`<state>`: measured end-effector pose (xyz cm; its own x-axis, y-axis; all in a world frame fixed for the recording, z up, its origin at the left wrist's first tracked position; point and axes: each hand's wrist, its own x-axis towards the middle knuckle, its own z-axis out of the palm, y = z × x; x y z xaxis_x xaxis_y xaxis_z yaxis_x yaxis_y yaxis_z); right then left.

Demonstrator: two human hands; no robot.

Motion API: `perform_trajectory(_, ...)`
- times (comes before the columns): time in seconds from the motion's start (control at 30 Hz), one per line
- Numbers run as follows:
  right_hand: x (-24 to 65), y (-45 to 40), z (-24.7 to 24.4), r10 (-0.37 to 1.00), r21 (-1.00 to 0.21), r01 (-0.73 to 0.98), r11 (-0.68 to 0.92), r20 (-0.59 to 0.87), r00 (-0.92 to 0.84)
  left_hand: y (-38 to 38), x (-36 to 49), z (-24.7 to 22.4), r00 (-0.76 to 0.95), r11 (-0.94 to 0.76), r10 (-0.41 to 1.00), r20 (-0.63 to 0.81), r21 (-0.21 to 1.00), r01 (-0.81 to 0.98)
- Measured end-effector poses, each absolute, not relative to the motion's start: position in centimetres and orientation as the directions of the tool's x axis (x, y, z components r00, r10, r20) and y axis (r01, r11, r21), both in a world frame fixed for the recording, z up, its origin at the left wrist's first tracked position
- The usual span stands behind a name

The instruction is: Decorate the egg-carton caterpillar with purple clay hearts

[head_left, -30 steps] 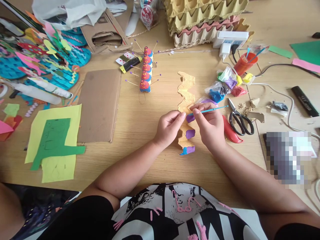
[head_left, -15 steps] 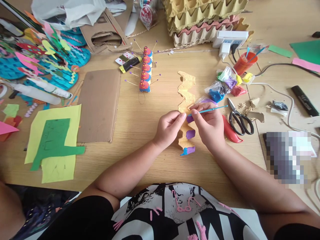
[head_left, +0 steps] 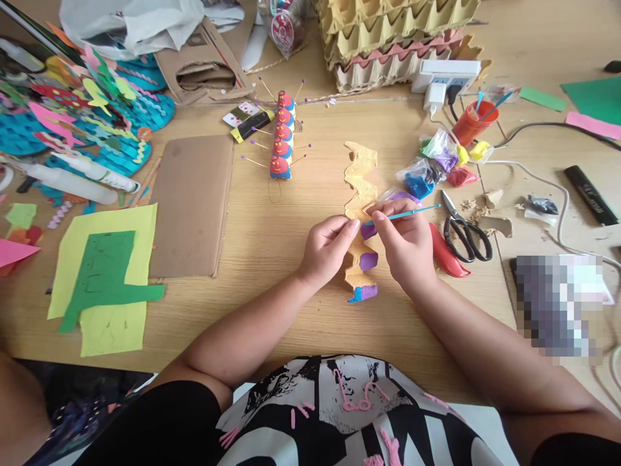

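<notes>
A yellow egg-carton strip [head_left: 361,194] lies lengthwise before me, its near part carrying purple clay [head_left: 369,261] and blue clay [head_left: 355,295]. My left hand [head_left: 328,249] pinches the strip's left edge near the middle. In my right hand [head_left: 406,243] is a thin blue tool [head_left: 407,213], its left end against a purple patch on the strip. My right fingertips are close beside the strip; whether they also press on it is hard to see. Further back stands a red and blue caterpillar figure [head_left: 282,139] with purple-tipped sticks.
Black-handled scissors [head_left: 466,236], bagged clay [head_left: 420,184] and an orange cup [head_left: 473,123] are on the right. Brown cardboard [head_left: 191,207] and green and yellow paper [head_left: 109,265] lie left. Egg trays [head_left: 388,39] are stacked behind. Part of another person shows at the lower left.
Both hands keep nearly the same pose on the strip and tool. The whole view has shifted very slightly.
</notes>
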<state>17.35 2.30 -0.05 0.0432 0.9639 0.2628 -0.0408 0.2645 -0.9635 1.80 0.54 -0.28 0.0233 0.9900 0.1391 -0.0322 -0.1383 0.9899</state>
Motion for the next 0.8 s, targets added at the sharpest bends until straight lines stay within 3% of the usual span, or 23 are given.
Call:
perform_trajectory(0.6,17.7,3.1,-0.3,0.983,-0.968,-0.170,0.184,0.184,0.017,0.8,1.8,-0.7,-0.043,-0.102,0.994,0.098,0.990,-0.102)
perform_trajectory(0.8,17.7,2.9,-0.3,0.964,-0.956,-0.128,0.265,0.261,0.044,1.3,2.0,-2.0,-0.104,-0.034,0.995,0.008,0.968,-0.248)
